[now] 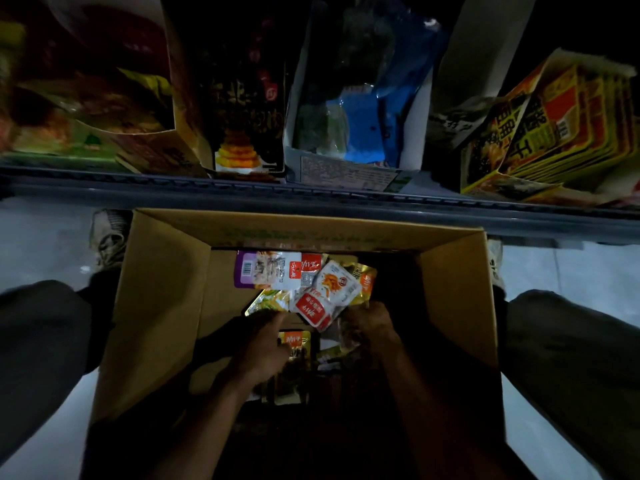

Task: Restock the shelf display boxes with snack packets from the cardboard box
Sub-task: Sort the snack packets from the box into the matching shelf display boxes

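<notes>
We have both hands down inside the cardboard box [162,306], which sits on the floor between our knees, right below the shelf [311,197]. The snack packets [301,289] lie in a loose heap on the box bottom, toward the far wall. Our left hand [266,344] reaches in with its fingers partly curled beside a yellow packet [268,301]; whether they pinch anything we cannot tell. Our right hand [372,329] looks closed round the lower edge of a red-and-white packet [329,294], though the dim light leaves this uncertain.

We judge these packets light, thin and soft, with glossy film that may slide between the fingers. Their flat sealed edges look like the best place to take hold, several at a time, without squeezing the filled middle.

As for writing, a purple-edged packet [266,270] shows a barcode, and the red-and-white one carries Chinese characters we cannot read from here. Up on the shelf, the display boxes [346,171] hold stock: the orange packets [568,123] at the right bear large black Chinese characters, and a dark box [242,98] shows golden script.
</notes>
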`<state>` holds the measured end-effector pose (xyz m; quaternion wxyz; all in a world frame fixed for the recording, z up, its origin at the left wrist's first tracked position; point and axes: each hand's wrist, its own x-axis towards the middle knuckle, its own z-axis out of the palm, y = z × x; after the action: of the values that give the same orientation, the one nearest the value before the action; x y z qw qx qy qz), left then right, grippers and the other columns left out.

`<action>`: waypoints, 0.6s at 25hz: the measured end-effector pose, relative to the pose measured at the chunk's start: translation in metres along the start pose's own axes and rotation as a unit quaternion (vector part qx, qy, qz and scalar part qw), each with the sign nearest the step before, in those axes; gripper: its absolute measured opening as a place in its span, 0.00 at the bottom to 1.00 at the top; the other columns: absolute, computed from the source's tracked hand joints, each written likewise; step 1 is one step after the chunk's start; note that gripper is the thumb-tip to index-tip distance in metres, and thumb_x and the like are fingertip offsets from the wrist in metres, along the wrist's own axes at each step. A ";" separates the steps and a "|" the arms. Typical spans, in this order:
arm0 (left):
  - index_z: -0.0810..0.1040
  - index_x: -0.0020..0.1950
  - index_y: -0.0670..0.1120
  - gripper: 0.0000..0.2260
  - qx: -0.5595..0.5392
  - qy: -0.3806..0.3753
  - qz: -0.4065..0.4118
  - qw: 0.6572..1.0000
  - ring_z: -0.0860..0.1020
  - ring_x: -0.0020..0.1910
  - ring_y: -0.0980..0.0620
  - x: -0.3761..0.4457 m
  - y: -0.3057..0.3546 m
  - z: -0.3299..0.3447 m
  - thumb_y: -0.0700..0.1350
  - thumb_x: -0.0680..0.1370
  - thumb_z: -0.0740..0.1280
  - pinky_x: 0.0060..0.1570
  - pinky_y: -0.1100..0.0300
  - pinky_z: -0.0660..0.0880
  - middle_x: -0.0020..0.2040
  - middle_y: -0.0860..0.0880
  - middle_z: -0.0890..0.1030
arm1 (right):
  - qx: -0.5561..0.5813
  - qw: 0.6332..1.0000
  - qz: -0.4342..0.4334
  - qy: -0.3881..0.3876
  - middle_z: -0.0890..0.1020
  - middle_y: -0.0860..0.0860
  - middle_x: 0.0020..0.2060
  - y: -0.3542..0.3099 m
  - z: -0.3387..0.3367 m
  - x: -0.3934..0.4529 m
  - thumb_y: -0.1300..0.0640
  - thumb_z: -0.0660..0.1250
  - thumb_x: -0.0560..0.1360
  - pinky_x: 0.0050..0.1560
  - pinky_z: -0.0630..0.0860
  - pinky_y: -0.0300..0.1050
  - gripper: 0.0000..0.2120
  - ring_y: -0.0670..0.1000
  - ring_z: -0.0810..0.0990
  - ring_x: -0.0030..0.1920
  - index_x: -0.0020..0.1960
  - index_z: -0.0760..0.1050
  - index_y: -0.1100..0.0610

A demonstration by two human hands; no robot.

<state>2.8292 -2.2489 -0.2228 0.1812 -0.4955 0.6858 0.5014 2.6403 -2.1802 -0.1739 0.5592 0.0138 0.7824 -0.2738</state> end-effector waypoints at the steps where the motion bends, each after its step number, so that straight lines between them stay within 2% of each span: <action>1: 0.63 0.78 0.52 0.30 -0.022 -0.007 -0.009 1.000 0.72 0.45 0.66 0.002 0.002 -0.002 0.38 0.78 0.66 0.37 0.72 0.69 0.72 0.51 0.68 | 0.004 1.000 0.005 -0.007 0.80 0.65 0.57 0.004 0.002 0.010 0.67 0.65 0.77 0.22 0.71 0.30 0.12 0.51 0.79 0.37 0.59 0.76 0.71; 3: 0.60 0.79 0.53 0.31 -0.070 -0.052 -0.022 0.996 0.69 0.43 0.67 0.002 0.010 -0.003 0.39 0.79 0.66 0.37 0.73 0.70 0.69 0.53 0.68 | 0.024 0.999 0.018 -0.011 0.84 0.59 0.51 0.005 0.009 0.027 0.62 0.71 0.74 0.23 0.72 0.30 0.09 0.45 0.81 0.30 0.53 0.80 0.64; 4: 0.61 0.78 0.54 0.31 -0.098 -0.072 -0.025 0.992 0.72 0.46 0.66 0.000 0.013 -0.002 0.42 0.78 0.67 0.41 0.70 0.73 0.67 0.54 0.69 | 0.046 0.999 0.015 -0.005 0.85 0.57 0.49 0.004 0.013 0.034 0.59 0.74 0.72 0.25 0.73 0.31 0.12 0.45 0.82 0.31 0.53 0.81 0.63; 6: 0.67 0.75 0.55 0.32 -0.121 -0.101 -0.012 0.987 0.78 0.59 0.52 -0.006 0.018 0.001 0.51 0.71 0.69 0.57 0.56 0.77 0.68 0.53 0.72 | 0.075 0.997 -0.009 0.025 0.85 0.56 0.49 0.006 0.026 0.051 0.55 0.78 0.68 0.32 0.77 0.37 0.16 0.49 0.83 0.38 0.51 0.80 0.61; 7: 0.69 0.74 0.55 0.33 -0.108 -0.117 -0.006 0.987 0.75 0.65 0.47 -0.007 0.016 0.003 0.52 0.67 0.66 0.64 0.52 0.74 0.71 0.51 0.72 | 0.070 0.996 -0.022 0.051 0.84 0.56 0.48 0.005 0.035 0.056 0.53 0.81 0.65 0.36 0.79 0.40 0.18 0.50 0.83 0.40 0.49 0.78 0.59; 8: 0.69 0.73 0.54 0.34 -0.085 -0.130 0.002 0.988 0.72 0.69 0.46 -0.010 0.014 0.006 0.49 0.65 0.63 0.69 0.54 0.70 0.72 0.50 0.71 | 0.060 0.995 -0.034 0.069 0.84 0.55 0.47 0.009 0.044 0.063 0.52 0.82 0.62 0.41 0.81 0.44 0.21 0.51 0.83 0.42 0.48 0.77 0.57; 10: 0.71 0.73 0.50 0.33 -0.053 -0.130 0.003 0.990 0.70 0.70 0.48 -0.012 0.007 0.012 0.45 0.66 0.61 0.70 0.57 0.67 0.71 0.50 0.71 | 0.035 0.996 -0.030 0.076 0.85 0.54 0.47 0.014 0.059 0.077 0.52 0.83 0.59 0.49 0.81 0.47 0.25 0.52 0.83 0.47 0.50 0.78 0.59; 11: 0.75 0.70 0.49 0.28 -0.072 -0.102 -0.002 0.992 0.72 0.69 0.47 -0.013 0.005 0.013 0.43 0.68 0.64 0.68 0.55 0.69 0.69 0.48 0.73 | 0.035 0.997 -0.031 0.067 0.85 0.55 0.48 0.015 0.064 0.081 0.55 0.83 0.61 0.52 0.81 0.48 0.24 0.53 0.84 0.49 0.52 0.80 0.61; 13: 0.81 0.52 0.51 0.13 -0.136 0.008 -0.038 0.990 0.77 0.59 0.46 -0.010 0.002 0.012 0.35 0.74 0.66 0.59 0.53 0.75 0.58 0.49 0.80 | 0.075 0.995 -0.046 0.047 0.85 0.57 0.49 0.016 0.068 0.084 0.63 0.80 0.64 0.53 0.80 0.50 0.18 0.55 0.84 0.48 0.52 0.81 0.65; 15: 0.78 0.37 0.52 0.16 -0.185 0.132 -0.083 0.970 0.79 0.49 0.45 -0.002 0.000 0.004 0.32 0.75 0.66 0.49 0.56 0.75 0.44 0.52 0.81 | 0.108 0.992 -0.066 0.014 0.86 0.53 0.40 0.013 0.057 0.072 0.70 0.76 0.67 0.46 0.80 0.47 0.10 0.50 0.84 0.39 0.47 0.81 0.66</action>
<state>2.8295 -2.2440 -0.2232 0.0349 -0.6372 0.5556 0.5330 2.6670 -2.2152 -0.2555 0.5239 0.0260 0.7554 -0.3926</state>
